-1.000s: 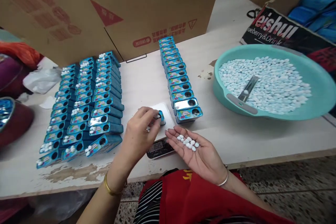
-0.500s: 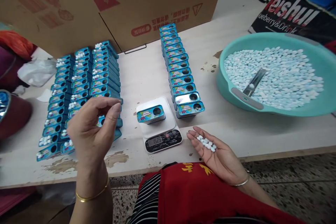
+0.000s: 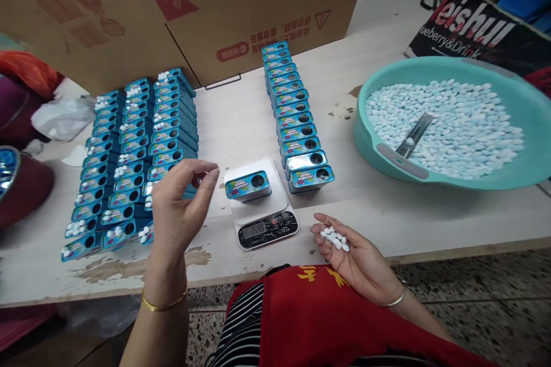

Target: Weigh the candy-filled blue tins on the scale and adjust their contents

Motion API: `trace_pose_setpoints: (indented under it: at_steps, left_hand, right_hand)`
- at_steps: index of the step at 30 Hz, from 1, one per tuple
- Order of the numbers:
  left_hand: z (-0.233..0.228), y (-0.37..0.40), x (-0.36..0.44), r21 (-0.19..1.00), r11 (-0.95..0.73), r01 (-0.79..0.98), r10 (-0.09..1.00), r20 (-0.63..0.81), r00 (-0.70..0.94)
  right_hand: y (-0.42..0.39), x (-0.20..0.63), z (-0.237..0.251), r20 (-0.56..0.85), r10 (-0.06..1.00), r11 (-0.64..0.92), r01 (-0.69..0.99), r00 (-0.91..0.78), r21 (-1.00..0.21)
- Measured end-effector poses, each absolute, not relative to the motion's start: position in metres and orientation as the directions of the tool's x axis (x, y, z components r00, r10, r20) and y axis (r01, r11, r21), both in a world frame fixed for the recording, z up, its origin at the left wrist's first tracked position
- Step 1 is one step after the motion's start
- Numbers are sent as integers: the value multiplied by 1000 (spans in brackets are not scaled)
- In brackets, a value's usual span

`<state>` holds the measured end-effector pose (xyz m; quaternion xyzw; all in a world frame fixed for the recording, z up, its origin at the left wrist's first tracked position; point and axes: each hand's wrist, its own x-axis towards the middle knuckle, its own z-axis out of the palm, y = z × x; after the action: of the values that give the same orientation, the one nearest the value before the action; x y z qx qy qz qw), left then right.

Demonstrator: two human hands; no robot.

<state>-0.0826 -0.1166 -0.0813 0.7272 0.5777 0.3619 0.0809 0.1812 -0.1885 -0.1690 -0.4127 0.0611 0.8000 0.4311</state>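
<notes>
The left hand [image 3: 183, 206] is hovering just left of the small white digital scale [image 3: 262, 209], its thumb and fingertips pinched together, though whether a tablet is sitting between them I cannot tell; on the scale's platform a single blue rectangular tin with a round hole in its lid [image 3: 248, 185] is lying flat, the display below it lit but too blurred to read. The right hand [image 3: 346, 249] is resting palm-up at the table's [image 3: 387, 223] front edge, fingers spread apart and cupping a small heap of white oval tablets [image 3: 334, 238].

To the left, three rows of matching blue tins [image 3: 129, 160] are lying side by side, many with tablets on their lids; a further single row of tins [image 3: 293, 114] is running back behind the scale; a round teal plastic basin of pale tablets [image 3: 451, 123] with a metal scoop [image 3: 415, 135] is sitting to the right.

The loose heap is likely to roll off the flat palm and over the edge if the hand is tilting; a brush against the platform would probably upset the reading; the left wrist is passing close over the near tins and could knock their tablets off.
</notes>
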Motion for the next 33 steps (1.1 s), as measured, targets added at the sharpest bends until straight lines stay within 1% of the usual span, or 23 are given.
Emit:
trace_pose_setpoints:
  at_steps: [3, 5, 9, 11, 13, 15, 18, 20, 21, 24, 26, 29, 31, 33]
  left_hand:
    - [-87, -114, -81, 506, -365, 781, 901, 402, 161]
    - [-95, -111, -81, 486, -383, 785, 909, 351, 227]
    - [-113, -107, -78, 364, -417, 833, 908, 119, 402]
    - [-117, -107, -70, 310, -449, 838, 889, 59, 455]
    - [-115, -110, -56, 302, -493, 816, 867, 88, 491]
    - [-113, -115, -38, 332, -553, 764, 830, 138, 541]
    - [-118, -119, -5, 381, -663, 645, 742, 217, 634]
    - [-129, -119, 15, 369, -707, 603, 700, 249, 669]
    - [-136, -118, 23, 349, -713, 608, 696, 252, 673]
    - [-153, -115, 42, 256, -686, 681, 728, 236, 644]
    - [-157, -117, 45, 214, -661, 719, 749, 251, 613]
    - [-151, -125, 21, 229, -631, 741, 764, 349, 543]
    - [-141, -136, -17, 259, -539, 801, 806, 434, 402]
    - [-130, -155, -66, 261, -354, 898, 846, 498, 189]
  right_hand:
    - [-190, 181, -170, -727, 617, -635, -736, -300, -236]
    - [-191, 181, -171, -727, 619, -637, -732, -298, -242]
    - [-191, 180, -171, -698, 648, -630, -729, -304, -267]
    - [-190, 180, -170, -686, 662, -620, -736, -302, -274]
    - [-189, 180, -169, -673, 677, -607, -743, -298, -282]
    - [-189, 183, -170, -666, 690, -589, -755, -283, -290]
    - [-191, 189, -176, -682, 695, -539, -794, -230, -282]
    - [-193, 194, -181, -695, 694, -501, -821, -191, -274]
    - [-194, 196, -182, -703, 690, -485, -831, -174, -271]
    - [-195, 201, -184, -744, 655, -467, -846, -136, -256]
    - [-197, 203, -184, -766, 630, -470, -847, -124, -249]
    - [-200, 206, -184, -791, 600, -495, -833, -121, -248]
    - [-201, 207, -186, -813, 569, -519, -820, -120, -242]
    - [-201, 206, -187, -832, 541, -544, -806, -125, -233]
